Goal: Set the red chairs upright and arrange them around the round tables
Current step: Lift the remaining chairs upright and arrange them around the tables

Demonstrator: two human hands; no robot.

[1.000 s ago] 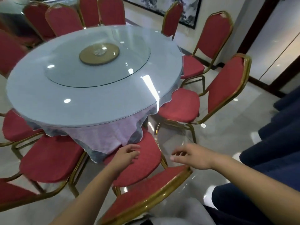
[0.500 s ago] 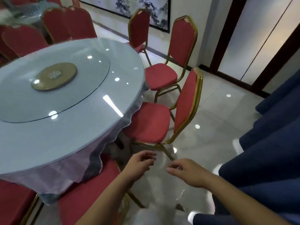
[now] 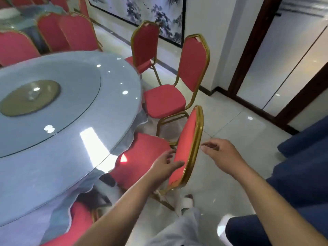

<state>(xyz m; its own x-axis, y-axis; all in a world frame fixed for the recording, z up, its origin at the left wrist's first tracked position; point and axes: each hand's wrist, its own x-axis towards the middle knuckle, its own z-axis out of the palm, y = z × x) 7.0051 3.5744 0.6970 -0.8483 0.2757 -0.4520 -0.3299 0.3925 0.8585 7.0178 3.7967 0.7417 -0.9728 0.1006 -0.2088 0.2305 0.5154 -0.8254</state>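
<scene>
A pale, glossy tiled floor (image 3: 230, 125) runs to a white wall hung with an ink painting (image 3: 156, 13), with dark wooden door frames (image 3: 248, 50) to the right.

The nearest red chair (image 3: 188, 148) stands upright on its gold legs at the edge of the round table (image 3: 53, 157), its seat pushed in under the hanging table cover and its backrest facing the person. The left hand (image 3: 165, 166) lies against the front of the backrest pad, fingers loose and extended, thumb resting on the red fabric, not gripping it. The right hand (image 3: 221, 153) is behind the backrest, fingers loosely curled and holding nothing, their tips just short of the gold frame.

Just beyond stands a second red chair (image 3: 165, 102), upright, its seat near the table rim, and past it a third chair (image 3: 145, 43). More red chairs (image 3: 78, 32) line the far side, and another seat (image 3: 79, 221) shows under the near edge.

The table carries a glass turntable (image 3: 74, 103) with a gold disc (image 3: 30, 98) at its centre. Dark blue fabric (image 3: 301, 166) fills the right side. A foot in a white slipper (image 3: 187, 201) stands beside the nearest chair's rear leg.
</scene>
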